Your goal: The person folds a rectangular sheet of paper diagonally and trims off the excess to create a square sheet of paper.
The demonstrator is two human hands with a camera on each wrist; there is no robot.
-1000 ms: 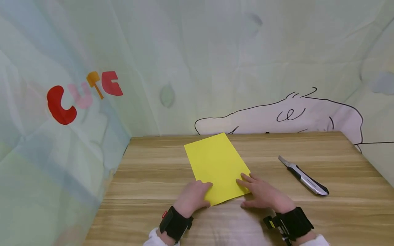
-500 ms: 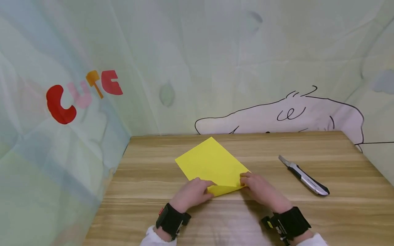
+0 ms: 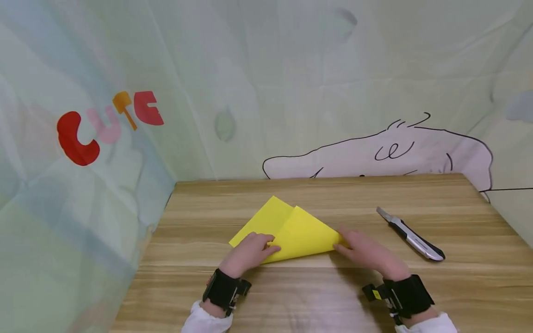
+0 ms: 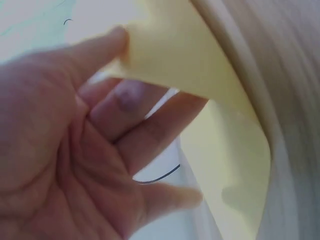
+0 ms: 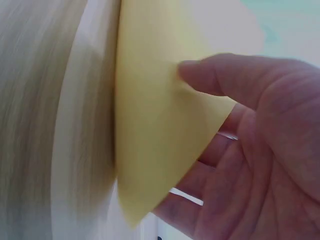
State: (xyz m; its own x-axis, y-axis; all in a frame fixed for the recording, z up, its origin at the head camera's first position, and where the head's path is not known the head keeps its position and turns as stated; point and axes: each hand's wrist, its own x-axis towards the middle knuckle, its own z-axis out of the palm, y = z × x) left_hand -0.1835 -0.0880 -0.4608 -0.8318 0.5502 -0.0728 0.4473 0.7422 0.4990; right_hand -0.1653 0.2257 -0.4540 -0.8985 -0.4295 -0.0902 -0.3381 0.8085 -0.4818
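Note:
A yellow sheet of paper (image 3: 291,231) lies on the wooden table (image 3: 316,291), its near part folded up and over so a flap lies across it. My left hand (image 3: 268,245) pinches the flap's left end. In the left wrist view the thumb (image 4: 95,50) is on top of the paper (image 4: 225,130) with the fingers (image 4: 150,130) under it. My right hand (image 3: 339,240) pinches the right corner. In the right wrist view its thumb (image 5: 215,75) presses on the paper (image 5: 155,140), the other fingers beneath.
A utility knife (image 3: 410,234) with a silver and black handle lies on the table to the right of my right hand, blade end pointing away. Printed fabric walls (image 3: 83,185) close in the table at the left and back.
The sheet lay flat a second ago. Both hands have lifted its near edge and folded it away from me, and the sheet has turned counterclockwise. The knife has not moved.

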